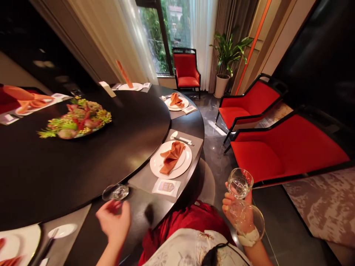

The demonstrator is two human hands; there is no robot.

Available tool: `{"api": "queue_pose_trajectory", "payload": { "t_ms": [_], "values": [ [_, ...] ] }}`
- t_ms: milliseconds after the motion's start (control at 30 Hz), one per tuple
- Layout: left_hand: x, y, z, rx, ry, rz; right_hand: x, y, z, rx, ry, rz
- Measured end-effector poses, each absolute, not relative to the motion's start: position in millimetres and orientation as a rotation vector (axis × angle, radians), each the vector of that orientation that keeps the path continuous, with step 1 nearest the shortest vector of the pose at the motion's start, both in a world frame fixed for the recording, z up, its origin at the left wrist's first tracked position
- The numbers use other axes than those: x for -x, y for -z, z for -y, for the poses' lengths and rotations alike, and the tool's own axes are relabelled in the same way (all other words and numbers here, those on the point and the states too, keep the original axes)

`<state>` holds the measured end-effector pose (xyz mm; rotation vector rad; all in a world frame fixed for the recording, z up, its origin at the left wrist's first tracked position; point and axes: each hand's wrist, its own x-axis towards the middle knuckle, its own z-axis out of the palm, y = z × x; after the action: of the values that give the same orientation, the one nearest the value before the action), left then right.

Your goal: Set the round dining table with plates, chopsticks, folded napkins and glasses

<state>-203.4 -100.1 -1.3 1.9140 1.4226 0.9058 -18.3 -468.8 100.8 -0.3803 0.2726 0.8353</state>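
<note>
My left hand (115,221) is over the table's edge, its fingers curled at a small clear stemmed glass (120,192). The fingertips appear to grip the glass low down, though their contact is partly hidden. Away from the table, my right hand (227,205) holds clear stemmed glasses. One round bowl (240,183) rises above the fingers; a larger clear glass (257,218) overlaps the palm and wrist. Close to my left hand lies a printed white card (166,187), beside a white plate (154,166) bearing a folded orange napkin (173,157).
A dark round table (124,147) carries a raised turntable with a floral centrepiece (80,118). More place settings follow its rim, one plate (30,236) at lower left. Red armchairs (252,159) stand to the right. A potted plant (222,83) is by the window.
</note>
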Motion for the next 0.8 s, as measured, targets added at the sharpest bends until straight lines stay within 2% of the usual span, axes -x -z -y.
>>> {"api": "queue_pose_trajectory", "payload": {
  "t_ms": [67,167,300,400,533,667,800],
  "values": [
    [144.9,-29.3,150.5,-1.81,-0.755,-1.047,-11.9,-104.3,472.8,0.365,-0.934,-0.243],
    [45.6,-66.0,215.5,-1.526,-0.223,-0.382,-52.7,-109.7,463.1,0.35,-1.116,-0.192],
    [-55.0,-84.5,254.5,-1.203,0.03,0.099,-106.3,-111.4,441.6,0.326,-1.398,-0.122],
    [-109.1,-74.7,254.7,-1.094,0.119,0.147,-155.9,-103.3,430.3,0.364,-1.549,-0.128],
    [-189.7,-45.6,241.9,-1.072,0.102,0.124,-241.4,-84.4,412.3,0.416,-1.549,-0.25],
    [-287.4,-21.9,211.3,-1.037,-0.194,-0.05,-344.4,-78.9,382.6,0.564,-1.476,-0.351],
    [-370.2,7.2,134.6,-1.115,-0.584,-0.533,-441.8,-93.3,351.0,0.707,-1.329,-0.437]
  ]
}}
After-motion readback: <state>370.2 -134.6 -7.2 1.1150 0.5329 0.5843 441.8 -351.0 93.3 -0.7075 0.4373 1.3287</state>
